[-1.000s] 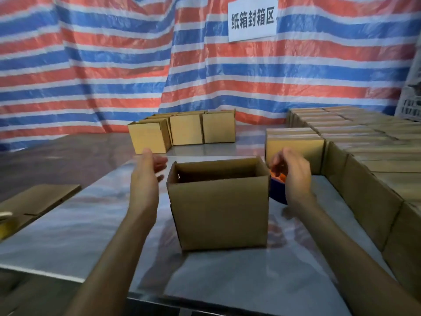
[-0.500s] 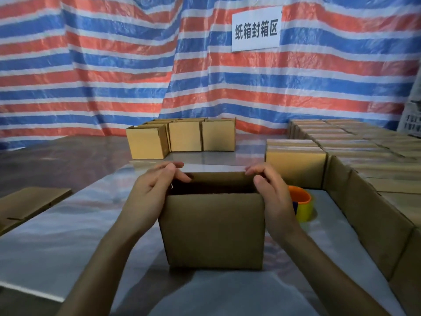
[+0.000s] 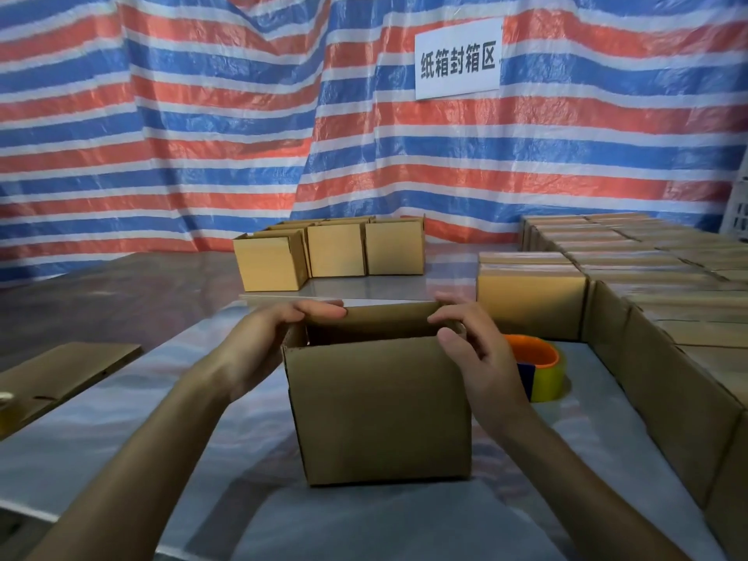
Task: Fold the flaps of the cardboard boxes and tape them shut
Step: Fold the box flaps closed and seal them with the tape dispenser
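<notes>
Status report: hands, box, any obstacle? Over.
Left hand and right hand grip box top. Flaps not folded yet. Tape roll beside right hand, nothing blocking.

Brown cardboard box (image 3: 380, 410) upright (top open), tape roll (image 3: 542, 370) just right.

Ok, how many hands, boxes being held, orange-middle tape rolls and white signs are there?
Hands: 2 (left hand, right hand)
Open cardboard box, held: 1
Orange-cored tape roll: 1
White sign: 1
Total: 5
</notes>
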